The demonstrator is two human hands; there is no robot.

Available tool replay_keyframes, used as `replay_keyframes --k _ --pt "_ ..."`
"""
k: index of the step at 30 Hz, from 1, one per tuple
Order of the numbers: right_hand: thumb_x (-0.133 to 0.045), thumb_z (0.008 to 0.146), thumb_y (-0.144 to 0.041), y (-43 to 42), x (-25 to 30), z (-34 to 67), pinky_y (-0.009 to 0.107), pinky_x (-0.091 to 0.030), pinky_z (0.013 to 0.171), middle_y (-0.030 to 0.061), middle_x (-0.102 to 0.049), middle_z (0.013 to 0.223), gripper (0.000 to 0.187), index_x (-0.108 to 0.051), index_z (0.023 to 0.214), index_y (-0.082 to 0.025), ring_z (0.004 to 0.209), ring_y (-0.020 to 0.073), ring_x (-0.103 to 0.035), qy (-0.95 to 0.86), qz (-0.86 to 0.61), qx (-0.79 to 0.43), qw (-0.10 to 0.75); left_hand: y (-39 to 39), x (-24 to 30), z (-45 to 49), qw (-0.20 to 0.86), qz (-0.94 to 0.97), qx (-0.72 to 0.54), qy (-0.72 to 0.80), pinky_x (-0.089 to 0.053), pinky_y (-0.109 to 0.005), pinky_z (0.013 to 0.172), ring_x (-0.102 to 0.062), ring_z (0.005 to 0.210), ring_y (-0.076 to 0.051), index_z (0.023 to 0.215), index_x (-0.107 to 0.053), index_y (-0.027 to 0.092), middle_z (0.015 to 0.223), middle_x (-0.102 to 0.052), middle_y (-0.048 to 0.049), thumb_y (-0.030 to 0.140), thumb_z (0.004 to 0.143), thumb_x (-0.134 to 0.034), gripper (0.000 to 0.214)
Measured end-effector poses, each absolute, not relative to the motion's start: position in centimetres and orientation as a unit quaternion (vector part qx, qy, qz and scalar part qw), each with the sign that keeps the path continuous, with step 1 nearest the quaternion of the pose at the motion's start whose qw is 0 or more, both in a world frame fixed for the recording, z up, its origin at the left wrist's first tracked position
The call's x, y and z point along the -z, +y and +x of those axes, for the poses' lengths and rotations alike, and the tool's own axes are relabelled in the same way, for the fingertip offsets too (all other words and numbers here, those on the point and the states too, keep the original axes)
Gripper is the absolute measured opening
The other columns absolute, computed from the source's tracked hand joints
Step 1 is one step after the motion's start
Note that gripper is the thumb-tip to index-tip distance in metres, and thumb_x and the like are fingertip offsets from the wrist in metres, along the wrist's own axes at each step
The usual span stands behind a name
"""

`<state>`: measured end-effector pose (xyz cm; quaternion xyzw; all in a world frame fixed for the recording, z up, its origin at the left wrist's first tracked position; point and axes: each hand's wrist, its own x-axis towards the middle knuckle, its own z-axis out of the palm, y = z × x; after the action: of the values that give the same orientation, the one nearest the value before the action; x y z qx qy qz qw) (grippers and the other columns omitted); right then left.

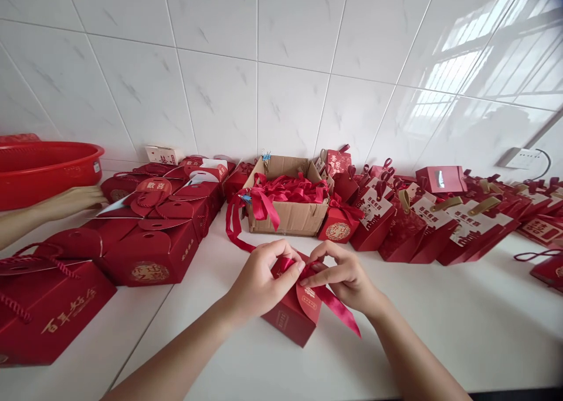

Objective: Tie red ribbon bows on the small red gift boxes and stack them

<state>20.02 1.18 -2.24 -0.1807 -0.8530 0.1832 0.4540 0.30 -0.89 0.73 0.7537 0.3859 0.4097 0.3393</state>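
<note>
A small red gift box [290, 319] sits on the white counter [440, 325] right in front of me. My left hand [264, 278] and my right hand [341, 272] meet over its top. Both pinch a red satin ribbon [338, 310] where it crosses the box. One ribbon end trails down to the right of the box. Another loop of ribbon runs back from my left hand toward the cardboard box [288, 213].
The cardboard box is full of red ribbons. Larger red gift boxes [149, 254] stack at the left, and several red boxes with tags [440, 225] line the right. A red plastic basin [44, 169] stands far left, with another person's hand [70, 201] below it. A tiled wall rises behind.
</note>
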Motion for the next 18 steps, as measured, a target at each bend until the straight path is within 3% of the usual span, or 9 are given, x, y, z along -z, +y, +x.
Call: replay_keyframes --k 4,8,12,18 --pt "-0.05 0.09 -0.011 1.1 2.2 20.0 0.025 -0.051 0.064 0.004 -0.056 0.089 0.033 -0.075 0.092 -0.032 0.078 0.0121 -0.058 -0.851 -0.172 -0.179 0.462 -0.9 -0.3 0.9 0.333 0.727 -0.439 0.409 -0.052 -0.031 0.077 -0.064 0.09 -0.02 0.067 -0.049 0.021 0.075 -0.067 -0.0008 0.032 0.084 -0.057 0.022" --pt "-0.048 0.088 -0.006 1.2 2.0 20.1 0.026 -0.05 0.065 0.0042 -0.059 0.089 0.033 -0.073 0.083 -0.026 0.078 0.0122 -0.06 -0.85 -0.172 -0.171 0.468 -0.8 0.2 1.3 0.293 0.713 -0.478 0.421 -0.052 -0.036 0.079 -0.066 0.084 -0.021 0.058 -0.035 0.022 0.065 -0.065 -0.0002 0.034 0.082 -0.06 0.037" --pt "-0.045 0.085 -0.002 1.3 1.9 20.3 0.027 -0.048 0.064 0.0043 -0.062 0.085 0.026 -0.058 0.071 -0.02 0.076 0.0133 -0.059 -0.843 -0.19 -0.15 0.481 -0.7 0.4 1.5 0.273 0.717 -0.471 0.435 -0.051 -0.039 0.08 -0.066 0.08 -0.021 0.058 -0.033 0.022 0.064 -0.064 -0.0006 0.031 0.081 -0.06 0.037" --pt "-0.055 0.085 -0.009 1.5 2.4 20.3 0.028 -0.048 0.066 0.0031 -0.066 0.083 0.019 -0.042 0.08 -0.022 0.073 0.0134 -0.059 -0.804 -0.255 -0.184 0.505 -0.7 0.2 1.3 0.28 0.721 -0.461 0.434 -0.051 -0.034 0.073 -0.065 0.076 -0.02 0.06 -0.045 0.021 0.063 -0.064 -0.0004 0.032 0.08 -0.062 0.028"
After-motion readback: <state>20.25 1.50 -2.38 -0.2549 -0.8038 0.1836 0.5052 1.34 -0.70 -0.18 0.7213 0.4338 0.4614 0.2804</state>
